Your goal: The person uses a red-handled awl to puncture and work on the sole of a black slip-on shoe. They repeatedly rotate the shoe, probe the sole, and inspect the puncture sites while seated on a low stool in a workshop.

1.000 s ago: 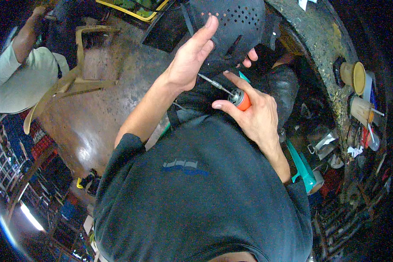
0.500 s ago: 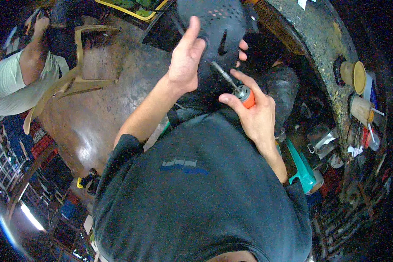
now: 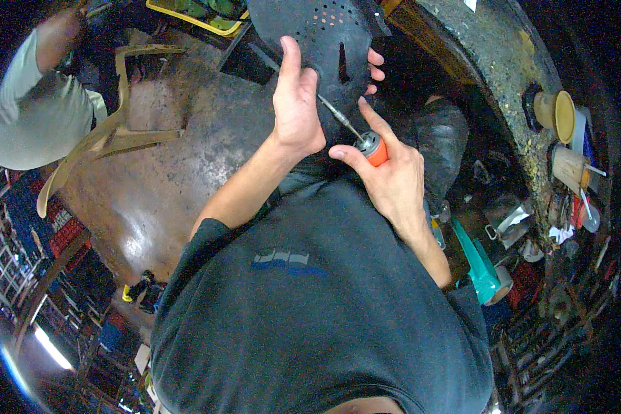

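Note:
My left hand (image 3: 299,110) grips a curved black shell-like piece (image 3: 328,52), with rows of small holes and one narrow slot. Its thumb lies along the near left edge, and fingertips show past the right edge, so the hand seems to wrap beneath. In my right hand (image 3: 395,176) is a small orange rotary tool (image 3: 376,151) with a grey vented end and a long thin metal bit. The bit's tip is at the piece's lower edge, close to my left palm; whether it touches cannot be made out. My right index finger and thumb extend either side of the tool's grey end.
A tan plastic chair (image 3: 121,127) stands left, beside a person in a light shirt (image 3: 38,117). At the top is a yellow-rimmed tray (image 3: 221,27). A worn workbench (image 3: 493,52) curves down the right, bearing a yellowish round object (image 3: 564,117). A teal object (image 3: 477,262) lies by my right elbow.
Both hands, the black piece and the tool have shifted slightly left. The bit's tip has moved nearer my left palm. The person at the left has moved an arm upward.

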`<state>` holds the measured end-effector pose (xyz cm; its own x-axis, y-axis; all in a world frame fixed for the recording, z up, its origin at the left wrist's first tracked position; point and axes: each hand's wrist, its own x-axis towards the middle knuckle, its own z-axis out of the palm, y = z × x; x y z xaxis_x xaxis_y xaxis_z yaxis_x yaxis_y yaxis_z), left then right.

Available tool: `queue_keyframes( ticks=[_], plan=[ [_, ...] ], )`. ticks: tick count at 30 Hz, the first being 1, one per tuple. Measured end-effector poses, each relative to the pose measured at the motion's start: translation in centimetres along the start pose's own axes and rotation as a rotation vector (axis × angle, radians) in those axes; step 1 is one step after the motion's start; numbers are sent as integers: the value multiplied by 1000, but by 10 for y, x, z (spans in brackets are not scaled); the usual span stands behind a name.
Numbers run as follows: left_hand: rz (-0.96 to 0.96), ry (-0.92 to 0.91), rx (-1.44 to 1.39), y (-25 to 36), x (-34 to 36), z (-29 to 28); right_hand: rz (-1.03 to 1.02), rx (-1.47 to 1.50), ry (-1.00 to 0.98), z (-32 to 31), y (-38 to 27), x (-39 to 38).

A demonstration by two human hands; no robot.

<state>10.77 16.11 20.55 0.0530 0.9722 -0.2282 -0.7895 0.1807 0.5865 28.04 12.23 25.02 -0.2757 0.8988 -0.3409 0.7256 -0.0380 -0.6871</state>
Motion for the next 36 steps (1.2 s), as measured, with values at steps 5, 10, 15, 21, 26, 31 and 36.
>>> queue_keyframes(
  ticks=[5, 10, 15, 21, 26, 31, 36],
  plan=[
    [-26, -49, -80, 3, 0, -6, -11, -32, -42, -1, -1, 0],
    [-38, -156, -354, 11, 2, -16, 9, 165, 33, -3, -2, -1],
    [21, -120, -369, 6, -1, -12, 109, 148, 48, -2, 0, -1],
    [77, -52, -269, 3, -4, -3, 58, 119, 83, 4, 4, 3],
    [63, -29, -252, 3, -5, -2, 50, 112, 68, 4, 7, 5],
    [74, -45, -175, 5, -6, 2, 54, 135, 37, 4, 7, 8],
    [43, -39, -50, 10, -5, 5, 4, 19, -7, 2, 0, 9]
  ],
)
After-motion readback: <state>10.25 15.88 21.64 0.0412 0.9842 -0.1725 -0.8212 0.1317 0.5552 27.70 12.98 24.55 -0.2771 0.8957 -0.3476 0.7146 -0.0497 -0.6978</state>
